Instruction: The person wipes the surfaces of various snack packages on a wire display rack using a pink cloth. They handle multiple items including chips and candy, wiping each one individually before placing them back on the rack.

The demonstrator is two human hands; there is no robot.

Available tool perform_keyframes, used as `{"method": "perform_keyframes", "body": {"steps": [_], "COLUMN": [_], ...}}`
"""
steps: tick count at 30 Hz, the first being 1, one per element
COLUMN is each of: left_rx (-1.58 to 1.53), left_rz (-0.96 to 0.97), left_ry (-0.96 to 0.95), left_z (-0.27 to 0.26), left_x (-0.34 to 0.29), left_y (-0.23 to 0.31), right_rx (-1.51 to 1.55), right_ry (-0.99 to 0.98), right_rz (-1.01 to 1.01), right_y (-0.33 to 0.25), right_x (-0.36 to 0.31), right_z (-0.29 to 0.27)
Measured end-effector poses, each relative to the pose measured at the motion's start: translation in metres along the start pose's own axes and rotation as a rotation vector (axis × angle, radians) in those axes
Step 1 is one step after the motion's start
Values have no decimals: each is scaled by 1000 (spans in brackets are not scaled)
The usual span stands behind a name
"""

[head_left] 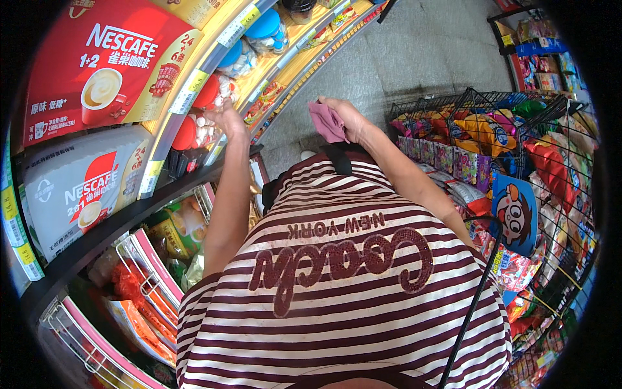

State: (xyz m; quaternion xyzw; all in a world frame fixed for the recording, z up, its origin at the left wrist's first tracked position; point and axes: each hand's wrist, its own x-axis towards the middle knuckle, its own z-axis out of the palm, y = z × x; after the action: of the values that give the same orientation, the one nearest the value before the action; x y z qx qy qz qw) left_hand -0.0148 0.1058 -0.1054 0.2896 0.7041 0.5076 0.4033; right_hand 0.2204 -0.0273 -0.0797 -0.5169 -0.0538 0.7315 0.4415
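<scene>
My left hand (228, 118) reaches to the shelf at the left, among clear jars with coloured lids. Its fingers look stretched out and apart, against or just beside a red-lidded jar (225, 89) with white and red pieces inside; whether they touch it I cannot tell. Nearer to me stands another red-lidded jar (206, 131), just left of my wrist. Closed around a folded mauve cloth (328, 123), my right hand (350, 120) is held out in front of me, over the floor.
Large red (103, 71) and grey (81, 188) coffee packages stand at the left. Blue-lidded jars (262, 26) sit farther along the shelf. Below are wire-fronted bins (152, 279) with bagged goods. Black wire racks (466, 97) full of snack packets line the right; grey floor tiles (402, 52) lie between.
</scene>
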Motion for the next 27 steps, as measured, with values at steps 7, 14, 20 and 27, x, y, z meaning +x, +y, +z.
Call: {"method": "perform_keyframes", "body": {"steps": [7, 14, 20, 27], "left_rx": [-144, 140, 420, 637], "left_rz": [68, 0, 264, 389], "left_ry": [-204, -219, -727, -830], "left_z": [-2, 11, 66, 127], "left_x": [36, -15, -37, -3], "left_y": [5, -11, 10, 21], "right_rx": [-10, 51, 54, 64], "right_ry": [13, -22, 30, 52], "right_rz": [7, -82, -4, -29], "right_y": [-7, 1, -17, -17], "right_x": [-7, 11, -3, 11], "right_z": [0, -11, -10, -33]}}
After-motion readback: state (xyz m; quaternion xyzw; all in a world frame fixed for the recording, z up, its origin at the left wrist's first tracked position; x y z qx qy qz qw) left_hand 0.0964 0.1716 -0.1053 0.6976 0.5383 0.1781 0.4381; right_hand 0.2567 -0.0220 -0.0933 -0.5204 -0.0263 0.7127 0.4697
